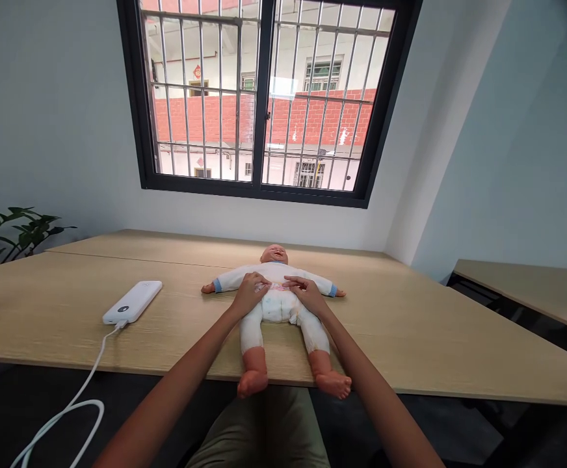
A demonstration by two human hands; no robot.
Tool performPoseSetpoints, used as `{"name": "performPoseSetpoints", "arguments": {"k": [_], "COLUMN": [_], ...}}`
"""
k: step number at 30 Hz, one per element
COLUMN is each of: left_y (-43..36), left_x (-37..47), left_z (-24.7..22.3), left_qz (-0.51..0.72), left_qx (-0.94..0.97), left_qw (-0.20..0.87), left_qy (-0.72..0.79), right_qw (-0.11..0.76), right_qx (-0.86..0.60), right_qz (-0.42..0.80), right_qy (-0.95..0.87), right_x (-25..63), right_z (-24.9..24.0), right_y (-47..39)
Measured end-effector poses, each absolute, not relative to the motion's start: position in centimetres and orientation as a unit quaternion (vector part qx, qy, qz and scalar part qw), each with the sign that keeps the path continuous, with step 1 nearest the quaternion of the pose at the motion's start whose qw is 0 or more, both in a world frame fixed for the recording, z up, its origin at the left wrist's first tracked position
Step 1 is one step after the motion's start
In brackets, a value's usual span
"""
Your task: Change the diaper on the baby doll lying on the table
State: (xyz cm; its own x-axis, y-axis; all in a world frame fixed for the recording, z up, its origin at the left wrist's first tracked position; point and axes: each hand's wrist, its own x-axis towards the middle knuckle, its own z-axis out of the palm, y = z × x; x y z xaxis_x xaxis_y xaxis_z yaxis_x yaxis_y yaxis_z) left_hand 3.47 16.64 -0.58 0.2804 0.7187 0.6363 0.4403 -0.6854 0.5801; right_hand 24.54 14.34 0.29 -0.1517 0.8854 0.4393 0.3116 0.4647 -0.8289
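Observation:
A baby doll (274, 272) in a white top with blue cuffs lies on its back on the wooden table, head toward the window, feet over the front edge. Around its hips is a white diaper (278, 307) with a coloured waistband. My left hand (253, 290) rests at the left side of the waistband, fingers closed together; what they pinch, if anything, is too small to make out. At the right side of the waistband lies my right hand (307, 292), its fingers extended over the doll's belly.
A white power bank (132, 303) with a white cable (99, 354) lies on the table (176, 344) at the left, the cable hanging over the front edge. A plant (20, 231) stands far left. Another table (527, 286) is at the right, a barred window behind.

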Motion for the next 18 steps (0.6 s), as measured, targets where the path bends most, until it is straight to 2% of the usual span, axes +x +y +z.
{"name": "performPoseSetpoints", "arguments": {"k": [5, 12, 18], "left_y": [17.5, 17.8, 18.0], "left_x": [3.4, 3.2, 3.1], "left_z": [-1.2, -1.4, -1.6], "left_qz": [0.460, 0.467, 0.476], "left_qx": [0.788, 0.782, 0.775], "left_qw": [0.179, 0.209, 0.237], "left_qy": [0.368, 0.357, 0.341], "right_qw": [0.478, 0.525, 0.508], "right_qx": [-0.419, -0.416, -0.423], "right_qz": [0.290, 0.285, 0.290], "right_qy": [-0.715, -0.685, -0.692], "right_x": [24.7, 24.7, 24.8], "right_z": [0.0, -0.1, -0.2], "right_y": [14.5, 14.7, 14.8]}}
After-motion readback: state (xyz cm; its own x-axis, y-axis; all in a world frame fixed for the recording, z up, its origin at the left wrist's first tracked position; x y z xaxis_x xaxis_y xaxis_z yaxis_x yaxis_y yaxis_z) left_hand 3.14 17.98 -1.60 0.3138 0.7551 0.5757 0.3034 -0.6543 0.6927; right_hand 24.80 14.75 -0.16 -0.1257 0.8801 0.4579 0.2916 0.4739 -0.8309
